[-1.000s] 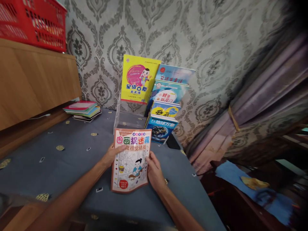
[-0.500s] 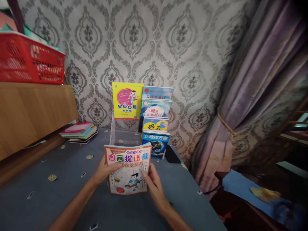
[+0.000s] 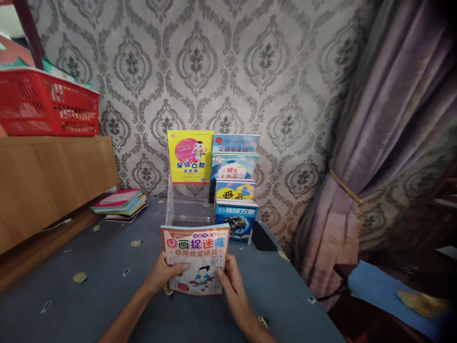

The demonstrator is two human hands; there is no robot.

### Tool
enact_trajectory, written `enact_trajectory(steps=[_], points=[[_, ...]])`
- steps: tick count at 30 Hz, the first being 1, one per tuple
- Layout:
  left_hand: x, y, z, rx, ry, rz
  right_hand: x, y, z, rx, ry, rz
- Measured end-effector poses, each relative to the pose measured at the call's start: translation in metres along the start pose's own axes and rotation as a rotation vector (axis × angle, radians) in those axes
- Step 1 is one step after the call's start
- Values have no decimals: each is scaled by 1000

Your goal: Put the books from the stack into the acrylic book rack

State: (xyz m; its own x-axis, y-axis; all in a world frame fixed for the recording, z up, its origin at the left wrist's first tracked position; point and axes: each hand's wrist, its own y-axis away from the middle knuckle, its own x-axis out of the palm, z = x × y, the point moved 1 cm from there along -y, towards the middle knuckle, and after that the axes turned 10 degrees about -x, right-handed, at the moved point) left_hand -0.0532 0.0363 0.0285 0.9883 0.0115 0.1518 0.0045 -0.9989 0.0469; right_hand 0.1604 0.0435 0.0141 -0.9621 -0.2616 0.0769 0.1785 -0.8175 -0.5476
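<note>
Between my two hands is a picture book (image 3: 200, 257) with a brown-orange border and colourful lettering, held upright with its cover toward me. My left hand (image 3: 168, 272) grips its left edge, thumb across the cover. My right hand (image 3: 231, 278) is closed on the right edge, thumb at the front. Behind the book stands a clear stepped rack (image 3: 185, 213). A yellow workbook (image 3: 190, 157) stands at the back of its left side. On its right side several books rise in tiers, with a blue earth book (image 3: 235, 220) in front.
A stack of colourful books (image 3: 119, 204) lies at the left of the dark tablecloth (image 3: 107, 295). A red basket (image 3: 50, 102) sits on a wooden cabinet (image 3: 57, 176). A black flat object (image 3: 263, 236) lies right of the rack. A tied curtain (image 3: 332, 190) hangs at the right.
The view has tilted up a little, so most things sit lower in the picture. My left thumb has slid lower on the cover. Both hands still hold the book.
</note>
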Motion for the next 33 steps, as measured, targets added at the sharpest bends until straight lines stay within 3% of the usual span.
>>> enact_trajectory(steps=[6,9,12,21,33], points=[[-4,3,-1,9,24,69,-5,4,0,10,79,40],[-10,0,6,-47,45,-42,-6,6,0,2,127,45],[-15,-2,6,-19,132,-144,-9,5,-2,-20,177,52],[-15,6,-29,85,155,-76,-14,-1,-4,-38,231,40],[-25,1,-22,144,14,-9,-15,-1,-3,-40,246,47]])
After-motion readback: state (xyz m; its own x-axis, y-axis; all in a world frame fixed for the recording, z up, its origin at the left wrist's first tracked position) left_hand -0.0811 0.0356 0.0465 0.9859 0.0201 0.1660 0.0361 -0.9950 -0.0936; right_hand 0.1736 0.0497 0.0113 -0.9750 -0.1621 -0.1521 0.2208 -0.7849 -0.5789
